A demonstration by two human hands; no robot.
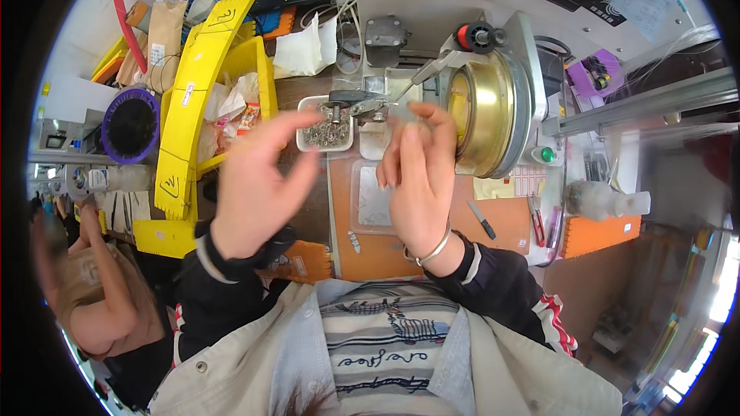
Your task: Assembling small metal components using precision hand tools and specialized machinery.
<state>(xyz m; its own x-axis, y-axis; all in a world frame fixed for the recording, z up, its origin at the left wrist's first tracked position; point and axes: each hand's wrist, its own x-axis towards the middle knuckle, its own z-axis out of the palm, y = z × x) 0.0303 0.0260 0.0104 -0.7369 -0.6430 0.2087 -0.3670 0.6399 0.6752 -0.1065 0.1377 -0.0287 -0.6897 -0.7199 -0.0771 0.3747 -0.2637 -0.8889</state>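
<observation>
My left hand (258, 189) is raised over the bench, thumb and index finger apart, with nothing seen between them. Its fingertips come close to a white tray (349, 139) of small metal pieces (325, 137). My right hand (422, 185), with a metal bangle (434, 250) at the wrist, is at the small bench machine's metal head (378, 105). Its fingers are bent and drawn together; what they hold, if anything, cannot be made out. Right of that hand stands the machine's large brass-coloured wheel (482, 112). A clear shallow plastic box (372, 200) lies below the machine head.
A yellow bin (264, 81) with small packets and long yellow panels (189, 100) stand left. A knife (482, 219) and red-handled snips (537, 219) lie right on an orange board (455, 240). A red spool (474, 36) tops the machine. A co-worker (108, 293) sits far left.
</observation>
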